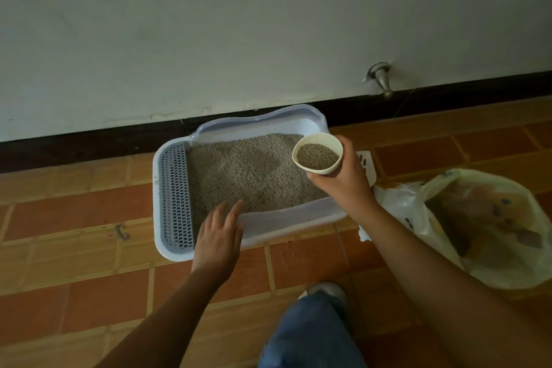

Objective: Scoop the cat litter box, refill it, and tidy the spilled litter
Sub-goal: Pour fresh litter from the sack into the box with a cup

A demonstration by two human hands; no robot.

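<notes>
Nearest us, our jeans-clad knee (313,331) hangs over the tiled floor (89,278). Our left hand (219,236) lies flat, fingers straight and loosely spread, over the near rim of the litter box (283,218), which sits on the floor against the wall. Our right hand (343,179) grips a cream cup (325,140) of litter above the box's right end. Litter (248,170) fills the box. An open plastic bag (490,227) stands to the right.
</notes>
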